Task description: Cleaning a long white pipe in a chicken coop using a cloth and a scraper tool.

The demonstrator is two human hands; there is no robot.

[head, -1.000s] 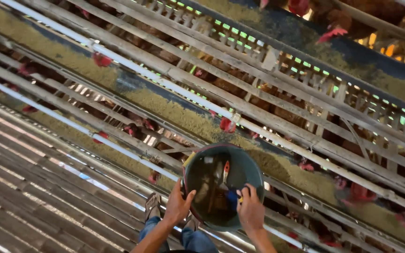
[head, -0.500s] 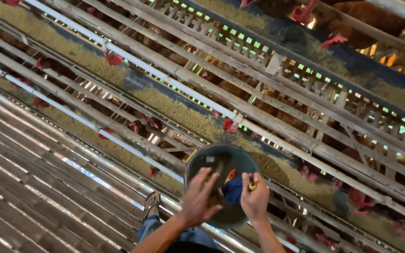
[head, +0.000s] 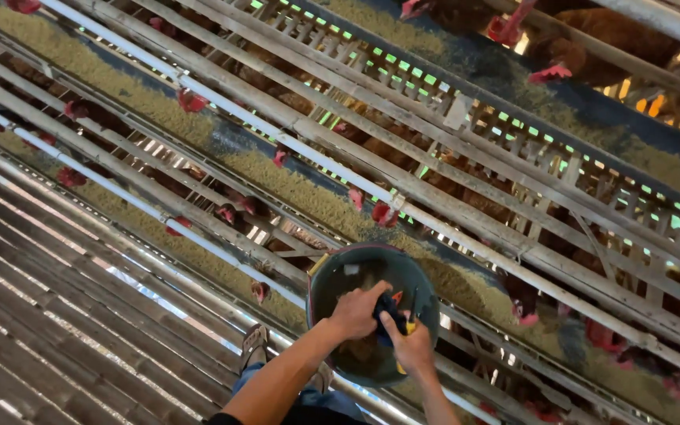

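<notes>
One bucket [head: 371, 267], two hands inside: left hand [head: 356, 311], right hand [head: 412, 348].

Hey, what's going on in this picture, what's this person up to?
A person stands on a slatted floor beside rows of caged hens with feed troughs running along the cages. Both hands are inside a dark round bucket held in front of them. The left hand and right hand are together on a small dark blue thing with some orange and yellow on it; what it is cannot be told.
</notes>
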